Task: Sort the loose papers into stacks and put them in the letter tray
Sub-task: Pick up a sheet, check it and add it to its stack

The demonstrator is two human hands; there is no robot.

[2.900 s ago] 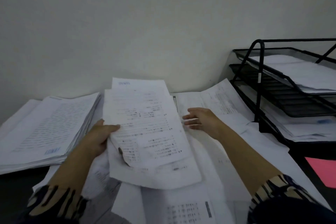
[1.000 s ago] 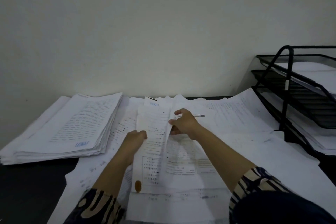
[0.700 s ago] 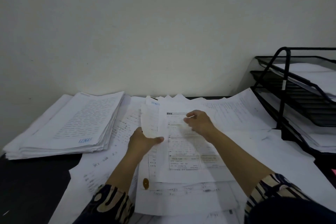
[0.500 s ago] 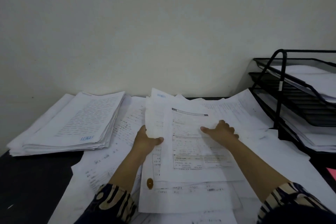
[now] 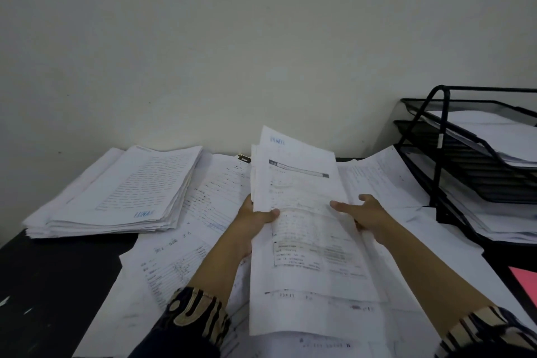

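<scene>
Left hand (image 5: 255,218) pinches the sheaf (image 5: 302,229) at centre frame, right hand (image 5: 363,212) cups its right edge, fingers loosely spread. Square edges first, then carry to tray (image 5: 470,154), right of frame.

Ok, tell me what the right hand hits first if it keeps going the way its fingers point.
Likely the held bundle of papers: the right hand has fingers aimed left at its right edge, thumb already on top.
</scene>
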